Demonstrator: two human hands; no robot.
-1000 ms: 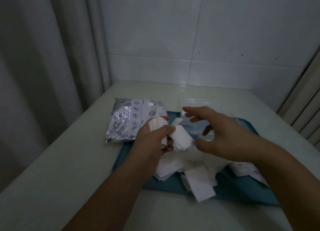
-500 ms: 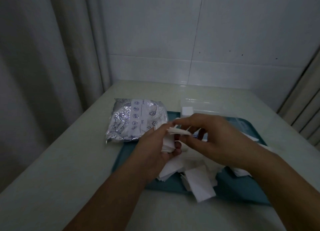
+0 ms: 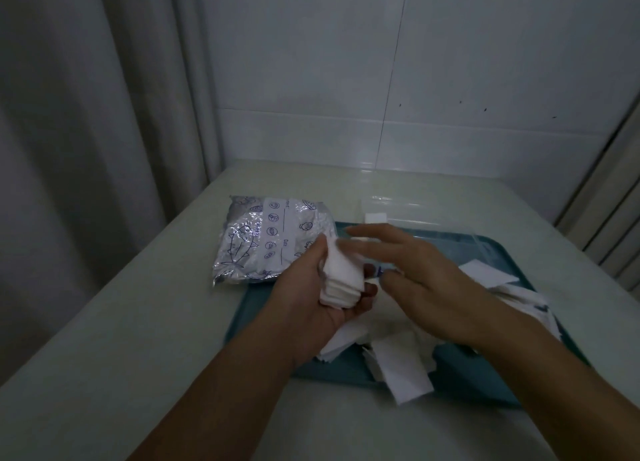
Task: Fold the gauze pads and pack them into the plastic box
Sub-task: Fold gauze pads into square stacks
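Grey curtain (image 3: 86, 121) at nine o'clock, white tiled wall (image 3: 415, 80) at twelve. Silver packet (image 3: 266, 242) on pale table (image 3: 121, 322). Left hand (image 3: 311, 301) gripping folded gauze stack (image 3: 343, 277) over teal tray (image 3: 485, 388). Right hand (image 3: 422, 280) spread, fingers straight. Plastic box (image 3: 408, 211) at one o'clock.

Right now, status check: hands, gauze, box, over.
Left hand grips stack of folded white gauze pads. Right hand open, fingers over stack. Clear plastic box behind blue tray, path unobstructed.
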